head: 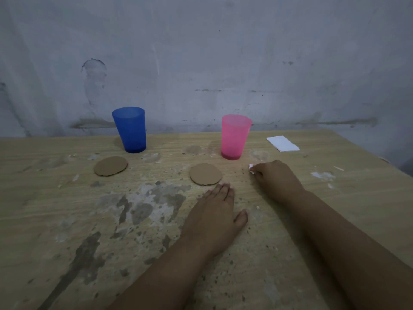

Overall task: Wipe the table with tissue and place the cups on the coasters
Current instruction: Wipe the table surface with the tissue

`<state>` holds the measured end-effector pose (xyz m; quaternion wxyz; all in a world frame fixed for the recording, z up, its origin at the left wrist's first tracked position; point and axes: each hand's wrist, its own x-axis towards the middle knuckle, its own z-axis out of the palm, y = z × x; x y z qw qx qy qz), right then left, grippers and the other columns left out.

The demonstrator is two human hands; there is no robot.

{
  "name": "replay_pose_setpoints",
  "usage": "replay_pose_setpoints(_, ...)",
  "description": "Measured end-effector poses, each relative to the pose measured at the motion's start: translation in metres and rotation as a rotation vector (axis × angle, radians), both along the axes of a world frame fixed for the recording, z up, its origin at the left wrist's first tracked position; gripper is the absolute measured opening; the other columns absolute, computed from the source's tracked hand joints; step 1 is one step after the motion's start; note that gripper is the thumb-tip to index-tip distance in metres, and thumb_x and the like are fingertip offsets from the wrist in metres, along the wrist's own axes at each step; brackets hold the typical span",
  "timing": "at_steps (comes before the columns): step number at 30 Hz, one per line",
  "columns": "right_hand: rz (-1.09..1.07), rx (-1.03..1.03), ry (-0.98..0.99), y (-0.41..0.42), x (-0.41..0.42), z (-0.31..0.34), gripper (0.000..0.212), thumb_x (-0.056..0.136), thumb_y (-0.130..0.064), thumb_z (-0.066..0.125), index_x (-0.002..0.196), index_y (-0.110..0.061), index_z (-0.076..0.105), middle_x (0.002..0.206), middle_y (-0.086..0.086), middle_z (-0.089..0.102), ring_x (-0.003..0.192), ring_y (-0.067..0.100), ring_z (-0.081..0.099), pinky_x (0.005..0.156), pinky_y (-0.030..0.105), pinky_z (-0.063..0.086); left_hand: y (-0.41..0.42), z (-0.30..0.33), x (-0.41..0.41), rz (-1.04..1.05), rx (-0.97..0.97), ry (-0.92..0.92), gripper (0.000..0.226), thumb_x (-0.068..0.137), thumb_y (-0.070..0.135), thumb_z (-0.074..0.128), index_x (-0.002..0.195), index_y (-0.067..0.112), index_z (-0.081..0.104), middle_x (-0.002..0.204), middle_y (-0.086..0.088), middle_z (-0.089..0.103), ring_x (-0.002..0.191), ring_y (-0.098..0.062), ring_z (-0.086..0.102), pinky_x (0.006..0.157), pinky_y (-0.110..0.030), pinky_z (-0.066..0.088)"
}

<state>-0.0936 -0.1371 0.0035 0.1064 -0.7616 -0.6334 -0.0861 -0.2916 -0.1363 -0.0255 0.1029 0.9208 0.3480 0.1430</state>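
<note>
White tissue [251,169] in right hand [276,177]

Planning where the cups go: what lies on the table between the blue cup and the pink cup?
In the head view, only bare, stained table lies between the blue cup and pink cup; both coasters sit nearer the camera.

Dim bluish light, soft focus, wide-angle bowing

Blue cup [130,130]; pink cup [234,137]; two brown coasters [110,166]; white tissue [282,143]; light wood-grain surface [67,220], grey-blotched.
</note>
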Motion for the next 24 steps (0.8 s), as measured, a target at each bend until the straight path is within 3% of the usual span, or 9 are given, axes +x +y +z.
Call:
replay_pose_setpoints(3, 0.040, 0.074, 0.037, -0.020, -0.010, 0.000, 0.031, 0.096, -0.028, 0.043, 0.099, -0.018, 0.072, 0.094, 0.011, 0.073, 0.084, 0.033, 0.063, 0.070, 0.033, 0.043, -0.001, -0.001, 0.001, 0.014, 0.001, -0.003, 0.069, 0.096, 0.053, 0.024, 0.151, 0.015, 0.009, 0.160, -0.001, 0.006, 0.146, -0.010, 0.001, 0.109, -0.023, -0.007)
replay_pose_setpoints(5, 0.112, 0.085, 0.069, -0.033, -0.018, 0.002, 0.027, 0.093, -0.026, 0.048, 0.098, -0.018, 0.072, 0.096, 0.009, 0.074, 0.085, 0.031, 0.065, 0.073, 0.034, 0.048, -0.002, -0.001, 0.002, 0.018, 0.006, 0.001, 0.069, 0.096, 0.053, 0.023, 0.151, 0.015, 0.009, 0.160, -0.001, 0.006, 0.146, -0.010, 0.001, 0.112, -0.024, -0.006)
replay_pose_setpoints(8, 0.225, 0.047, 0.098, -0.042, -0.028, 0.002, 0.024, 0.090, -0.020, 0.053, 0.105, -0.019, 0.071, 0.103, 0.009, 0.073, 0.089, 0.030, 0.067, 0.077, 0.036, 0.050, -0.002, -0.002, 0.003, 0.022, 0.011, 0.011, 0.069, 0.096, 0.052, 0.023, 0.151, 0.014, 0.010, 0.160, -0.002, 0.006, 0.146, -0.011, 0.001, 0.115, -0.028, -0.003)
replay_pose_setpoints(11, 0.250, 0.012, 0.058, -0.032, -0.029, 0.002, 0.029, 0.093, -0.023, 0.049, 0.117, -0.022, 0.065, 0.105, 0.009, 0.069, 0.092, 0.030, 0.063, 0.075, 0.031, 0.041, -0.003, -0.002, 0.003, 0.023, 0.003, 0.009, 0.069, 0.095, 0.052, 0.024, 0.151, 0.014, 0.010, 0.160, -0.002, 0.006, 0.146, -0.010, 0.001, 0.114, -0.027, -0.004)
replay_pose_setpoints(18, 0.058, -0.084, 0.018, 0.017, -0.021, 0.001, 0.035, 0.097, -0.027, 0.038, 0.126, -0.024, 0.057, 0.119, 0.017, 0.060, 0.111, 0.032, 0.056, 0.089, 0.034, 0.044, 0.000, 0.000, 0.001, -0.002, 0.001, 0.013, 0.069, 0.096, 0.052, 0.024, 0.151, 0.013, 0.010, 0.160, -0.002, 0.007, 0.146, -0.010, 0.002, 0.115, -0.027, -0.003)
replay_pose_setpoints(24, -0.044, -0.019, -0.113, 0.001, -0.014, -0.004, 0.029, 0.096, -0.025, 0.038, 0.109, -0.020, 0.064, 0.098, 0.013, 0.067, 0.094, 0.032, 0.061, 0.075, 0.032, 0.046, 0.001, -0.002, 0.001, -0.010, 0.007, -0.008, 0.069, 0.096, 0.052, 0.026, 0.151, 0.013, 0.012, 0.160, -0.002, 0.009, 0.146, -0.010, 0.004, 0.115, -0.026, -0.002)
